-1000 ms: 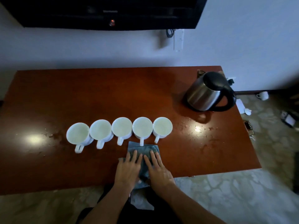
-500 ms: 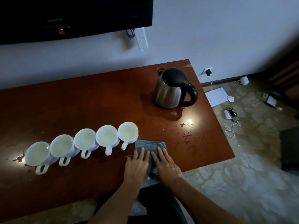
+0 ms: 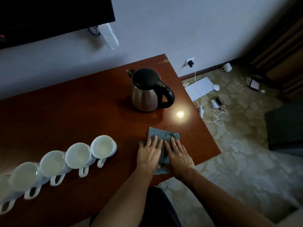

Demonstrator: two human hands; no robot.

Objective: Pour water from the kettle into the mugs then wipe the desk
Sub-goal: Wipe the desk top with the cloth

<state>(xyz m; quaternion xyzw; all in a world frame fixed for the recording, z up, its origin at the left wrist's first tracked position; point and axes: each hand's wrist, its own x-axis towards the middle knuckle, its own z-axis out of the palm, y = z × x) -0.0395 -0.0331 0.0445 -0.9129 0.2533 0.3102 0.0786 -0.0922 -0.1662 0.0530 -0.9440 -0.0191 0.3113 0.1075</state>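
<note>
A blue-grey cloth (image 3: 161, 135) lies flat on the reddish-brown desk (image 3: 68, 108), near its right front corner. My left hand (image 3: 150, 152) and my right hand (image 3: 177, 153) press on it side by side with straight fingers. A steel kettle (image 3: 146, 94) with a black lid and handle stands beyond the cloth. Several white mugs (image 3: 102, 146) holding water stand in a row to the left of my hands, handles toward me. Water drops (image 3: 178, 124) speckle the desk just past the cloth.
The desk's right edge (image 3: 206, 128) drops to a patterned floor strewn with a white paper sheet (image 3: 199, 88), a cable (image 3: 214, 120), small devices and a white cup (image 3: 227, 67). A dark screen (image 3: 49, 17) hangs on the wall above.
Both hands have slid the cloth to the right along the desk, away from the mugs and toward the wet patch in front of the kettle. My view has swung right.
</note>
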